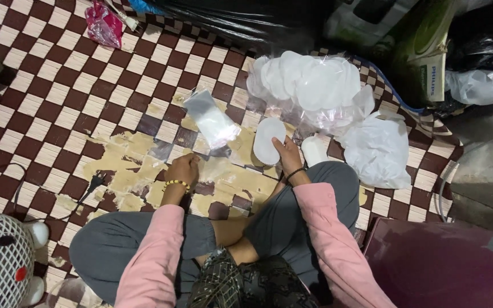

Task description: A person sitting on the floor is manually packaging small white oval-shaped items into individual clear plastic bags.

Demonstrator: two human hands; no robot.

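I sit cross-legged on a worn checkered mat [58, 97]. My right hand [287, 154] holds a white oval pad [268, 140] at its lower edge, just above the mat. My left hand [182, 169] rests fingers-down on the mat, on a clear plastic sheet near a stack of small clear plastic bags [212, 121]. Behind the oval pad lies a heap of several round white pads in clear plastic [309, 80]. A small white roll-like object [315, 149] lies right of my right hand.
A white plastic bag [379, 149] lies at the right. Black bags and a green-white box [423, 51] stand at the back. A pink packet [105, 25] lies far left. A white fan cage [1, 262] and black cable [92, 183] are lower left, a maroon surface [446, 262] lower right.
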